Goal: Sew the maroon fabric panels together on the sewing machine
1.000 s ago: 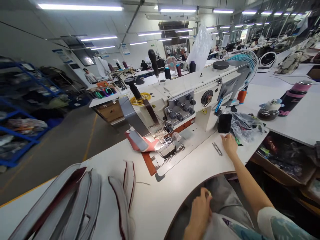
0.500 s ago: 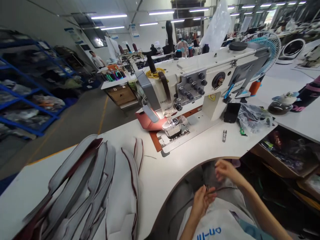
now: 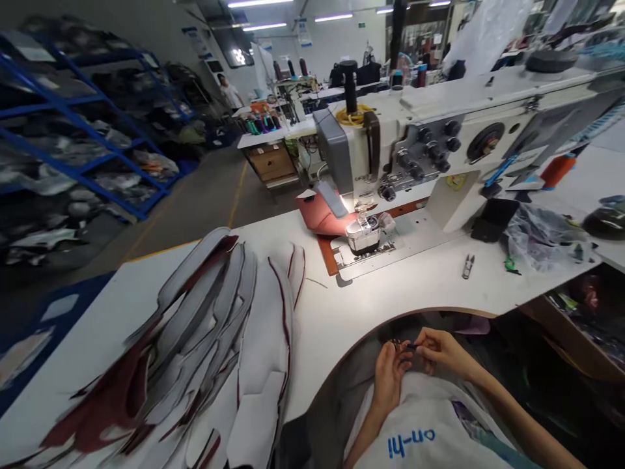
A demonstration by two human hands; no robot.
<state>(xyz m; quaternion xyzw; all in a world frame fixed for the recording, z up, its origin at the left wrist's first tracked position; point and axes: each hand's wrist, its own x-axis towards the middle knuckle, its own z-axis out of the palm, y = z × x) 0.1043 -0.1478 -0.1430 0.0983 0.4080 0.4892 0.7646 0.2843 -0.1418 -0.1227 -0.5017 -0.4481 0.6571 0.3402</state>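
My left hand is over my lap, fingers curled around a small dark metallic piece too small to name. Beside it my right hand pinches a small dark object, its kind unclear, close to the left fingertips. In front of both hands runs the curved cut-out of the white table. On that table stands an industrial sewing machine, its lamp lighting the needle area. A pair of thread snips lies to the right of the machine bed.
A pile of grey and maroon sewn pieces covers the table's left side. Red material sits behind the needle. A plastic bag and an orange thread spool are at right. Blue shelving stands far left; a person is beyond.
My right hand has come down and left, meeting my left hand at the small dark object. The view has turned left, so the machine and table appear further right.
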